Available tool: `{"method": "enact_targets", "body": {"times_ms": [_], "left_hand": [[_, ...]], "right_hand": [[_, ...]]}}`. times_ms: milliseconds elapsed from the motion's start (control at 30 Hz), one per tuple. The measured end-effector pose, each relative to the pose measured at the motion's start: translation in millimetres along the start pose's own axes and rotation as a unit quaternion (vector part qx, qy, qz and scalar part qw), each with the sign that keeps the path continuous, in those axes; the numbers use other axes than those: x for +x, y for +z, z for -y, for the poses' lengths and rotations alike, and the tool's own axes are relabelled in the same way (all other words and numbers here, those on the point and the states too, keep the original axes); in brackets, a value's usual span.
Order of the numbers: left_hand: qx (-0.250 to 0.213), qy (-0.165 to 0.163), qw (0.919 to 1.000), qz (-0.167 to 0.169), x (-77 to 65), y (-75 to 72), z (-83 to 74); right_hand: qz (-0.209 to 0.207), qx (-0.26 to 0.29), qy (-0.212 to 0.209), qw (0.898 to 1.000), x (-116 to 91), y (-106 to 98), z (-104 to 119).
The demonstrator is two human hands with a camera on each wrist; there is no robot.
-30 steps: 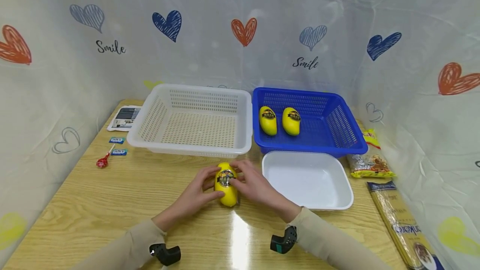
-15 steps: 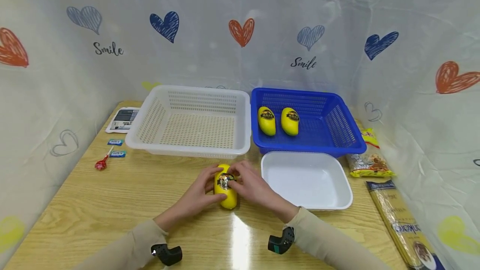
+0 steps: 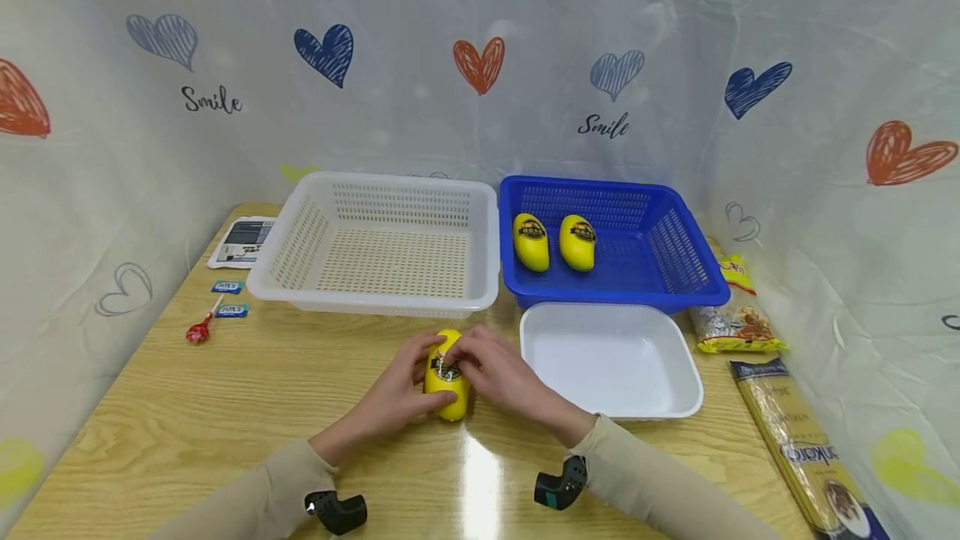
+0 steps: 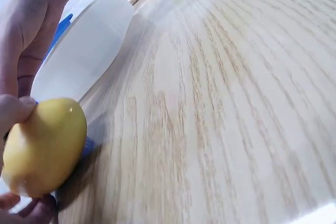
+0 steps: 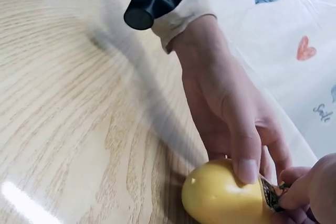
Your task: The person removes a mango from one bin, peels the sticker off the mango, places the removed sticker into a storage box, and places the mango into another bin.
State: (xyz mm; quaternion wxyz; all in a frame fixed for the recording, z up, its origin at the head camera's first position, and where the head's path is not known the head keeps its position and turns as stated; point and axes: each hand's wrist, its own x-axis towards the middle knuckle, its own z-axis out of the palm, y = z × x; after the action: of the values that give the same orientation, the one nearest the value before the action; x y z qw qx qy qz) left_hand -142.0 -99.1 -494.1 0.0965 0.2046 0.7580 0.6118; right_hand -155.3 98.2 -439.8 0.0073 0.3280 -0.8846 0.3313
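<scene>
A yellow mango-shaped fruit point(image 3: 447, 398) with a dark, shiny label point(image 3: 447, 372) lies on the table in front of the person. My left hand point(image 3: 397, 386) grips it from the left, thumb near its front end and fingers at its far end. From the right, my right hand point(image 3: 498, 369) has thumb and forefinger together at the label. The right wrist view shows those fingertips pinching the label's edge point(image 5: 271, 196), partly hidden by the fingers. In the left wrist view the yellow fruit point(image 4: 50, 145) shows its plain side.
Behind stand a white basket point(image 3: 375, 302) and a blue basket point(image 3: 637, 261) holding two yellow fruits point(image 3: 577, 244). A white tray point(image 3: 611, 365) sits right of the hands. Snack bag point(image 3: 738, 311) and pasta pack point(image 3: 802, 440) line the right; lollipop point(image 3: 198, 330) and small packets point(image 3: 231, 311) lie left.
My right thumb and fingers have moved from the fruit's right side onto the label and closed together there. The left hand keeps its grip. The head view has shifted slightly.
</scene>
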Motion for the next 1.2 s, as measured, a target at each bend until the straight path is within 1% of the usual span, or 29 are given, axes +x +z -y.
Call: {"method": "enact_targets", "body": {"times_ms": [67,167,200,267,333,433,533,633,733,833,900,967,1033,1200], "left_hand": [[0.014,-0.007,0.9998,-0.012,0.3,2.1,-2.6],[0.058,-0.009,0.9978,-0.031,0.9,5.4,-6.7],[0.071,-0.009,0.9967,-0.038,1.2,6.5,-7.6],[0.082,-0.009,0.9956,-0.044,1.4,7.8,-8.8],[0.073,-0.017,0.9962,-0.045,1.6,8.5,-9.3],[0.036,-0.041,0.9978,-0.037,0.7,8.2,-9.1],[0.013,-0.066,0.9972,-0.033,-1.3,6.4,-8.8],[0.008,-0.072,0.9970,-0.025,-3.0,3.3,-8.1],[0.023,-0.060,0.9979,-0.013,-3.4,-0.1,-7.8],[0.059,-0.033,0.9977,-0.004,-3.1,-3.0,-7.1],[0.083,-0.015,0.9964,0.000,-2.6,-4.4,-6.9],[0.105,-0.006,0.9944,-0.001,-1.9,-5.4,-7.1],[0.114,-0.005,0.9935,0.000,-1.3,-5.9,-7.9],[0.122,-0.017,0.9924,0.001,-0.4,-6.3,-9.6]], "right_hand": [[-0.003,-0.008,-0.007,1.000,-1,-1,3],[-0.012,-0.009,-0.015,1.000,-2,-5,9],[-0.014,-0.001,-0.012,1.000,-3,-8,12],[-0.028,0.020,-0.011,0.999,-4,-13,15],[-0.040,0.050,-0.003,0.998,-6,-21,17],[-0.053,0.099,0.027,0.993,-10,-37,14],[-0.055,0.137,0.074,0.986,-17,-56,3],[-0.051,0.164,0.124,0.977,-27,-74,-13],[-0.043,0.188,0.178,0.965,-38,-90,-30],[-0.028,0.206,0.216,0.954,-49,-102,-45],[-0.014,0.208,0.228,0.951,-55,-107,-54],[0.003,0.205,0.230,0.951,-60,-111,-62],[0.018,0.200,0.228,0.953,-63,-114,-70],[0.050,0.190,0.228,0.954,-66,-114,-89]]}}
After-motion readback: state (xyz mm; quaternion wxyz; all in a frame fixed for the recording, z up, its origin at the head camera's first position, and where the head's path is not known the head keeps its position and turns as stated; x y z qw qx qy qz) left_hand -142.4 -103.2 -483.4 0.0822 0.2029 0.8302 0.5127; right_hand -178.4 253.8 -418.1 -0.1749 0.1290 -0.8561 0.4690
